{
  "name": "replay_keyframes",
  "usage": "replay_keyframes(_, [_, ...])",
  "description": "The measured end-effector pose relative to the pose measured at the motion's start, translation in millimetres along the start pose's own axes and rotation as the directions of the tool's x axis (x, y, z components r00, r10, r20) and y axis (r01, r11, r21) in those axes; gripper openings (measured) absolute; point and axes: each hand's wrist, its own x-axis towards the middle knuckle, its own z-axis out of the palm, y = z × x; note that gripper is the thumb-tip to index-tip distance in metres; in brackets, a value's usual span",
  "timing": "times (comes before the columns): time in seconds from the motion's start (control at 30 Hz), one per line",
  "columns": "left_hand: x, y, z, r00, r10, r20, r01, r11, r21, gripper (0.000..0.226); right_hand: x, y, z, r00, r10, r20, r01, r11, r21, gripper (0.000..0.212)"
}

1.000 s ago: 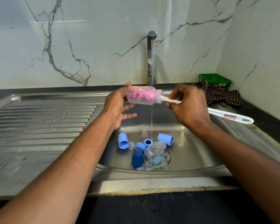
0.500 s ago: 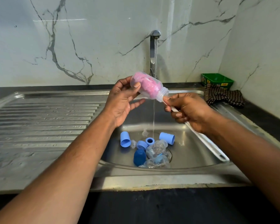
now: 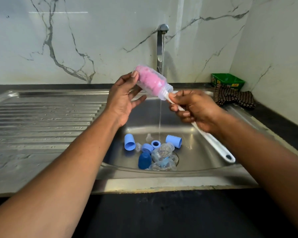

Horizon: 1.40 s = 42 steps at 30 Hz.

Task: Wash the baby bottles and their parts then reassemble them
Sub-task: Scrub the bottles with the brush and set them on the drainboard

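A clear baby bottle (image 3: 153, 83) is held tilted over the sink, mouth down to the right, with the pink sponge head of a bottle brush filling it. My left hand (image 3: 122, 98) holds the bottle's base between thumb and fingertips. My right hand (image 3: 194, 109) grips the brush's white handle (image 3: 215, 145) just below the bottle's mouth. In the sink basin (image 3: 201, 152) lie two clear bottles (image 3: 162, 152), light blue caps (image 3: 129, 142), blue rings (image 3: 156, 143), a dark blue cap (image 3: 144, 160) and clear teats.
Water runs from the tap (image 3: 162, 47) in a thin stream just behind the bottle. A ribbed steel draining board (image 3: 41, 121) lies to the left. A checked cloth (image 3: 234, 97) and a green box (image 3: 227, 81) sit at the back right corner. Marble walls stand behind and to the right.
The bottle went from lying level to tilted with its base up and left. The brush handle swung down from pointing right to pointing toward the sink's front right.
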Motion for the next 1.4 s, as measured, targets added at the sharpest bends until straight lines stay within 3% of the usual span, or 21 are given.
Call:
replay_keyframes(0.03, [0,-4,-1,0.997,-0.047,-0.064,0.055,0.991,0.124,0.045,1,4,0,0.990,-0.110,-0.090,0.089,0.974,-0.209,0.018])
replay_keyframes(0.1, [-1,-5,2,0.976,-0.146,-0.165,0.181,0.956,0.229,0.063,8,11,2,0.925,-0.345,-0.161,0.191,0.787,-0.587,0.021])
replay_keyframes(0.17, [-5,-7,13,0.967,-0.218,-0.128,0.242,0.945,0.222,0.061,13,19,3,0.880,-0.450,-0.153,0.218,0.668,-0.711,0.023])
replay_keyframes(0.27, [-5,-8,19,0.967,-0.233,-0.103,0.242,0.966,0.087,0.057,14,25,6,0.858,-0.494,-0.141,0.254,0.646,-0.720,0.022])
replay_keyframes(0.4, [3,-1,0,0.943,-0.132,-0.305,0.146,0.989,0.025,0.058,9,18,5,0.887,-0.456,-0.067,0.220,0.546,-0.808,0.018])
replay_keyframes(0.47, [4,1,-8,0.934,-0.094,-0.343,0.115,0.993,0.040,0.059,7,15,4,0.879,-0.469,-0.078,0.172,0.468,-0.867,0.017])
replay_keyframes(0.63, [-10,-17,24,0.980,-0.128,-0.150,0.162,0.955,0.247,0.044,5,17,9,0.840,-0.514,-0.177,0.111,0.480,-0.870,0.015])
replay_keyframes(0.77, [-4,-10,19,0.953,-0.038,-0.299,0.095,0.979,0.178,0.052,2,11,12,0.833,-0.542,-0.107,0.121,0.368,-0.922,0.009])
replay_keyframes(0.9, [-9,-11,16,0.946,-0.006,-0.325,0.065,0.983,0.171,0.051,7,12,24,0.811,-0.582,-0.053,0.131,0.270,-0.954,0.006])
replay_keyframes(1.0, [-13,-15,32,0.968,-0.037,-0.250,0.072,0.989,0.132,0.048,9,11,19,0.796,-0.594,-0.118,0.120,0.345,-0.931,0.009])
replay_keyframes(1.13, [-7,-8,38,0.948,0.007,-0.318,-0.011,1.000,-0.011,0.053,6,12,16,0.795,-0.572,-0.202,0.132,0.488,-0.863,0.013])
replay_keyframes(1.2, [-6,-4,30,0.947,0.003,-0.322,-0.015,0.999,-0.033,0.054,7,11,16,0.834,-0.499,-0.237,0.144,0.611,-0.779,0.017])
replay_keyframes(1.3, [-15,-5,21,0.975,-0.045,-0.217,0.056,0.997,0.044,0.045,3,5,15,0.923,-0.306,-0.231,0.150,0.842,-0.518,0.014])
replay_keyframes(1.4, [-21,-10,26,0.989,-0.060,-0.137,0.079,0.988,0.136,0.041,-3,-2,8,0.931,-0.297,-0.211,0.147,0.837,-0.527,0.015])
